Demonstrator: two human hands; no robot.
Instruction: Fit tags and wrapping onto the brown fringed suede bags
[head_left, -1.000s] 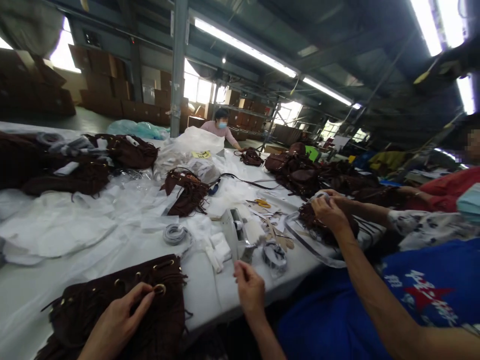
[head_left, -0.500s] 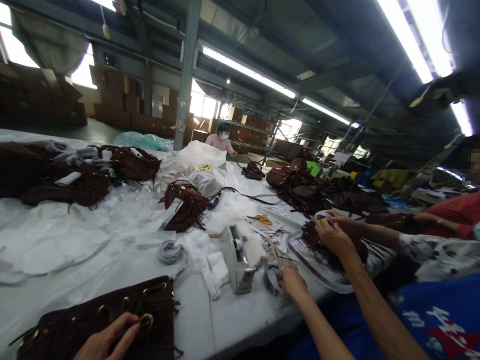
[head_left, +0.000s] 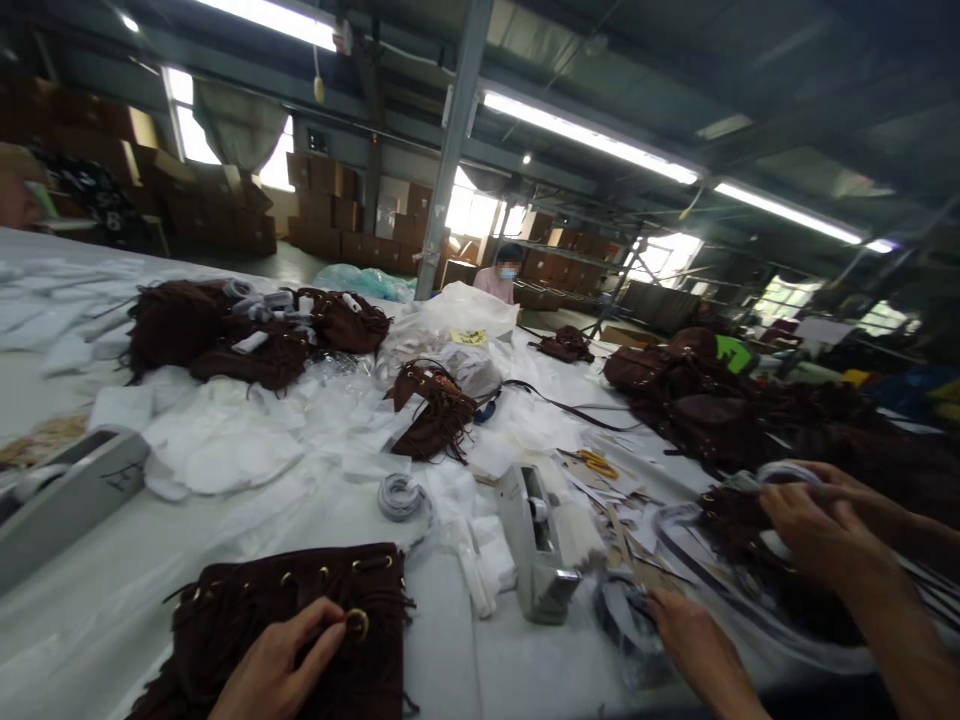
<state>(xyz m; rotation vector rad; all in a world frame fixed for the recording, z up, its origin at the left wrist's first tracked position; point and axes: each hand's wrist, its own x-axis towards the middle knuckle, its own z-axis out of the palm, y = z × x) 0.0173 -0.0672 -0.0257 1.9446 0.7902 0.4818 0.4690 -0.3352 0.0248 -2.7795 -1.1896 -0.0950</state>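
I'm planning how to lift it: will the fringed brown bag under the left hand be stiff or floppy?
The fringed brown bag would probably sag, as its material looks soft. Its loose fringe, poking past the edge, would likely swing. It seems unlikely to roll, lying flat on the table.

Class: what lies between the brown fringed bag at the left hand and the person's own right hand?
The head view shows white pieces, a grey tape dispenser and a coiled grey strip between the brown bag and the right hand.
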